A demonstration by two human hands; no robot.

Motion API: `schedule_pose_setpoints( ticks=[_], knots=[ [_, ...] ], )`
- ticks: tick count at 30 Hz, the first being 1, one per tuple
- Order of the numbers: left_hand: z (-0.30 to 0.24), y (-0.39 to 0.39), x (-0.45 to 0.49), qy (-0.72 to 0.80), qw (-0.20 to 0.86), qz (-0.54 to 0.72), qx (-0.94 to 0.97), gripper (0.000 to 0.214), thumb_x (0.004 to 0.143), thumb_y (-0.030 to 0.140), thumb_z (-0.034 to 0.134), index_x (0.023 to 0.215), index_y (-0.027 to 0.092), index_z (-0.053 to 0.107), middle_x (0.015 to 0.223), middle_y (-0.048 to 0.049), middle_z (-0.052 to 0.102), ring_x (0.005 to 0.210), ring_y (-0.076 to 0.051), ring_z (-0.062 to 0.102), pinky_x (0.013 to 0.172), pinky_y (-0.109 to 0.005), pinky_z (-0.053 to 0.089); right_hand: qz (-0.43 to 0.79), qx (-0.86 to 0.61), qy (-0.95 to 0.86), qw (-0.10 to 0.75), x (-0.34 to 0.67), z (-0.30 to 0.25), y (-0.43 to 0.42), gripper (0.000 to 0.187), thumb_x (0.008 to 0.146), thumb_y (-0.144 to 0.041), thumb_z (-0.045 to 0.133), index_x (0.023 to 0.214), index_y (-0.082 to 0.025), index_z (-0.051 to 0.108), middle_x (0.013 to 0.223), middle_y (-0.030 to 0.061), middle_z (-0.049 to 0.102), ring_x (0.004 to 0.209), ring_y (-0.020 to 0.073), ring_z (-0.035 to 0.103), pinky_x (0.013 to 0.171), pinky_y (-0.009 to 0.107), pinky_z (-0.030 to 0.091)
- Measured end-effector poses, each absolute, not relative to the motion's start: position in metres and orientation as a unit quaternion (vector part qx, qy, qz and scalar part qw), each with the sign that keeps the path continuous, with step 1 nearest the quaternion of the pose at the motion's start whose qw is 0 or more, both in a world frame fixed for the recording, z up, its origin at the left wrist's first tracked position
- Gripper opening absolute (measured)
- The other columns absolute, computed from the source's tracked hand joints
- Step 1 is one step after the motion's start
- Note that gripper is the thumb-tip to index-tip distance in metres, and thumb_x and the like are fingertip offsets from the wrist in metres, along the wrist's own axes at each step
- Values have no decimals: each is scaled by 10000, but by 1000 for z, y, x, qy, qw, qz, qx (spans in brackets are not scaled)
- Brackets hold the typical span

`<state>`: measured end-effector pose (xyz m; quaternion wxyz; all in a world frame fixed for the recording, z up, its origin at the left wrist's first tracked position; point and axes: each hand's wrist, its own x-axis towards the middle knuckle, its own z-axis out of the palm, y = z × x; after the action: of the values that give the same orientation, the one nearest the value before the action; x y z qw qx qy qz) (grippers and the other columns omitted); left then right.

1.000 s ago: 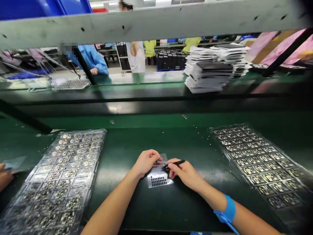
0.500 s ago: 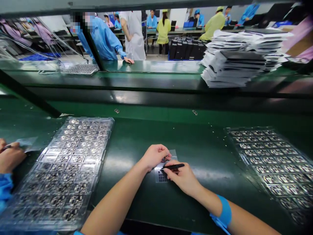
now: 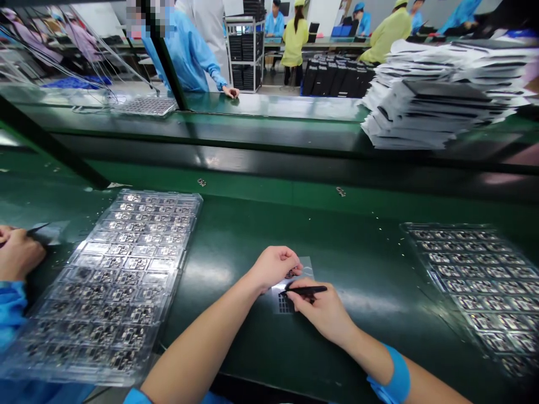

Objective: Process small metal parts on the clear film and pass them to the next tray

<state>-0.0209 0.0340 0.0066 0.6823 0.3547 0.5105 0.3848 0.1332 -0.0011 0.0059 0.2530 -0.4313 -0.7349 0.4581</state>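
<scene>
In the head view my left hand (image 3: pixel 275 268) is closed around a small circuit board (image 3: pixel 292 272), mostly covered by the fingers. My right hand (image 3: pixel 330 317) grips black tweezers (image 3: pixel 310 290) between thumb and fingers. Their tip points left, over a clear film sheet (image 3: pixel 306 266) that lies on the green bench under both hands. Rows of small black squares (image 3: pixel 284 303) show on the sheet's near part, just below the tweezer tip. Whether the tip pinches one of them, I cannot tell.
To the left lies a clear tray (image 3: pixel 191 224) of circuit boards; another boards tray (image 3: pixel 425 264) lies right. A co-worker's hand (image 3: pixel 21 252) is at the far left. Small parts (image 3: pixel 341 192) lie toward the back. Stacked white packets (image 3: pixel 425 112) stand on the rear ledge.
The view has shifted a little, so most things sit farther right. My hands keep nearly the same pose over the sheet. Across the bench, a person's flat hand has curled its fingers.
</scene>
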Motion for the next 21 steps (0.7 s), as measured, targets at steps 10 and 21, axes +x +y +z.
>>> schedule_pose_setpoints(
  ticks=[10,21],
  knots=[
    [15,34,-20,519,673,386,359,95,770,113,565,683,112,602,657,-48,661,635,-119,634,635,-231,495,547,-427,-667,271,135,6,0,196,857,-352,582,798,-177,645,559,5,625,540,165,615,554,267,504],
    [11,33,-23,509,671,386,376,83,759,153,583,695,113,616,716,-69,678,671,-140,639,660,-251,493,503,-446,-697,249,134,8,0,170,833,-310,578,817,-170,675,576,8,624,515,159,599,506,252,472]
  ],
)
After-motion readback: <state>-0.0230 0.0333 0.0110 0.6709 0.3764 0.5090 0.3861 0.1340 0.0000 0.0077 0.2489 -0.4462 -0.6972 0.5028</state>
